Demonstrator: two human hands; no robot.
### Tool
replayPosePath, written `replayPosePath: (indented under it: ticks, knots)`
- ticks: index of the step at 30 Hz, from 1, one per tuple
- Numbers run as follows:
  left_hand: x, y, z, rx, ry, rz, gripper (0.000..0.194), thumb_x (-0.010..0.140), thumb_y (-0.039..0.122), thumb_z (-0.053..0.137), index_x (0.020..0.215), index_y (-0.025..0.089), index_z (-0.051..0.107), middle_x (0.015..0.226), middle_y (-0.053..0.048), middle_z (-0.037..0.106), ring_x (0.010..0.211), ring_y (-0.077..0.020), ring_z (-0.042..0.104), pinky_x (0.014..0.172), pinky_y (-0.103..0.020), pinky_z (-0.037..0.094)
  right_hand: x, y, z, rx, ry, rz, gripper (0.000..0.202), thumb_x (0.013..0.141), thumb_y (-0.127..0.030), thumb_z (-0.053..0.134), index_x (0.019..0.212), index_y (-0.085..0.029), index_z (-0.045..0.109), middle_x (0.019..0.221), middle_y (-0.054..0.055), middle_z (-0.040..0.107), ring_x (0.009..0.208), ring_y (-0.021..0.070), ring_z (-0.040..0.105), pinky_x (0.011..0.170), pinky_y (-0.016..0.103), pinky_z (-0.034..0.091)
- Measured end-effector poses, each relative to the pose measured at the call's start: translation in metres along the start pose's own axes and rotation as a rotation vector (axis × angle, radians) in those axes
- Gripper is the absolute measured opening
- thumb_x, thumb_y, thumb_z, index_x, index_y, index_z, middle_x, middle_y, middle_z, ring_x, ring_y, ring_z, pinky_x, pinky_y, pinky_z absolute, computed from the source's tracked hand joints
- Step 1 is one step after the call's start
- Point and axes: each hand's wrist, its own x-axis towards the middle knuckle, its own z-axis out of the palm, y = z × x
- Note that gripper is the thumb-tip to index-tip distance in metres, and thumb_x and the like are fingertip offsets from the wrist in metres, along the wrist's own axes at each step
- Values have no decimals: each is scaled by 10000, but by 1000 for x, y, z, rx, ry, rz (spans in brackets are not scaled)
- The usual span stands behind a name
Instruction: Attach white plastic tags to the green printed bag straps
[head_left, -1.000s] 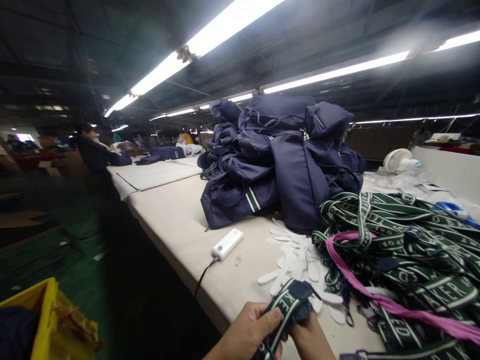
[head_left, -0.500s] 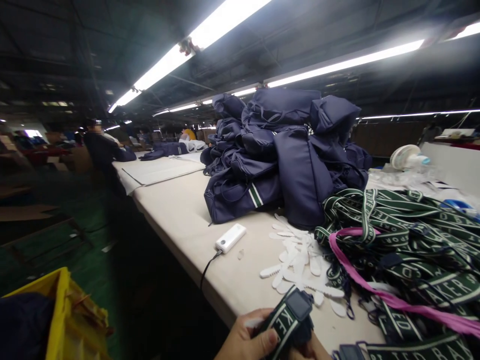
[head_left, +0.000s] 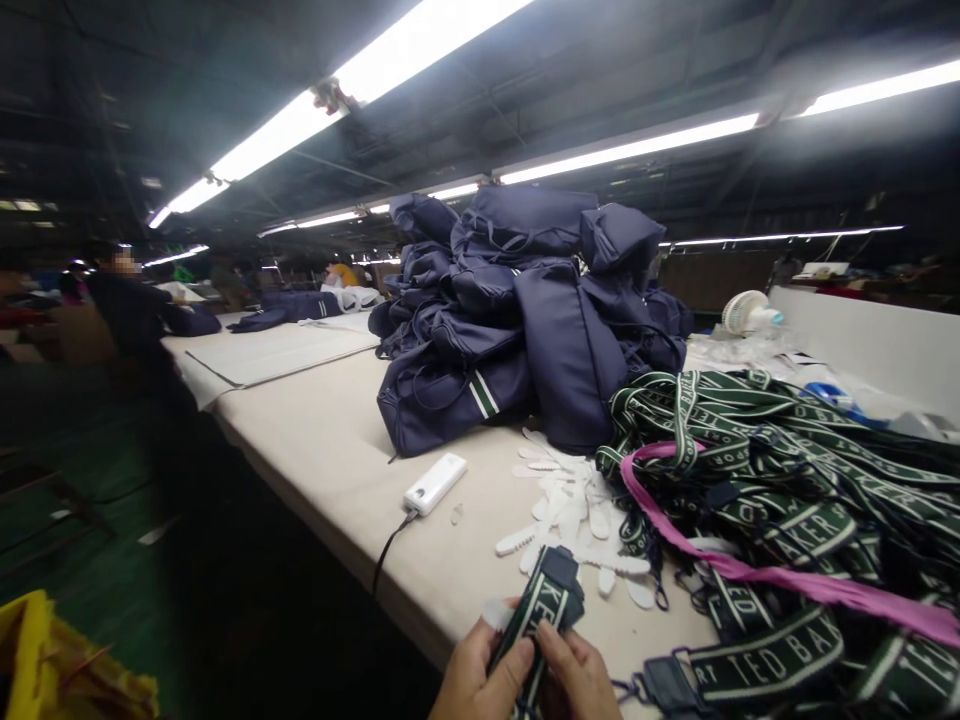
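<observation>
Low in the view, my left hand is closed round a folded dark green strap with white edge stripes and white lettering. My right hand grips the same strap from the other side, its fingers pressed on the webbing. A small white piece shows at the left fingertips; most of it is hidden. Beyond the hands lie several flat white strips with rounded ends, loosely heaped. To the right is a large tangle of matching green straps with dark clips, crossed by a pink band.
Navy bags are piled high on the beige table. A white power bank with a black cable lies near the table's edge. A white fan stands at right. A yellow crate is at lower left; a person stands further back.
The view has turned right, so things appear further left. My right hand has come up from behind the strap to its near face, and the strap now stands more upright.
</observation>
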Motion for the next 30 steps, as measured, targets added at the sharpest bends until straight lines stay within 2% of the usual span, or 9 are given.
replayPosePath:
  ticks: [5,7,9,13,18,22,24,27,30]
  knots:
    - [1,17,-2,97,25,9,420,859,490,664,1127,169,699,992,-89,716,971,-261,638,940,-359,483,7,-6,11,16,117,-120,472,723,-587,788,884,-158,675,568,-51,465,474,76,346,492,218,320]
    - [4,20,-4,151,81,23,395,861,470,664,1103,161,699,921,-66,701,938,-245,629,878,-331,490,9,-14,17,-25,114,-140,487,711,-602,789,836,-155,640,538,-86,339,475,63,232,459,214,208]
    - [7,20,-6,173,105,32,374,860,461,669,1082,161,696,889,-43,685,879,-213,616,801,-292,489,13,-21,20,-53,85,-150,501,700,-624,780,798,-164,608,540,-93,299,482,65,209,455,226,169]
    - [10,18,-9,158,114,3,345,850,457,686,1049,176,683,824,-8,658,763,-161,581,689,-247,464,17,-27,18,-92,40,-133,485,706,-618,768,739,-181,561,517,-93,325,463,66,245,448,237,180]
    - [9,18,-13,288,95,17,318,858,473,662,939,167,690,764,-8,648,723,-159,557,655,-242,446,13,-34,5,-189,-104,-77,414,727,-503,795,874,-153,628,599,-58,485,499,77,397,487,229,299]
    - [8,15,-18,301,93,0,334,846,496,667,945,177,682,758,-4,650,716,-174,586,654,-249,466,11,-46,-5,-262,-232,-35,421,742,-523,773,887,-150,643,676,-22,586,578,107,534,578,244,422]
    - [9,13,-21,293,82,-16,356,846,507,665,976,176,683,778,-10,665,736,-185,611,674,-254,478,10,-48,-9,-342,-273,0,413,769,-543,735,858,-148,650,747,9,646,560,105,563,542,236,420]
    - [11,10,-24,301,124,-10,372,836,508,680,1003,176,691,810,-8,674,730,-170,596,663,-235,466,7,-46,-13,-482,-195,-12,405,790,-516,711,968,-154,670,753,14,699,430,71,469,435,218,341]
    - [15,6,-25,310,179,-7,359,820,499,702,994,184,698,849,1,677,754,-156,580,679,-218,458,2,-41,-11,-470,-26,-113,362,755,-398,773,1004,-166,648,647,-11,697,485,89,523,506,211,387]
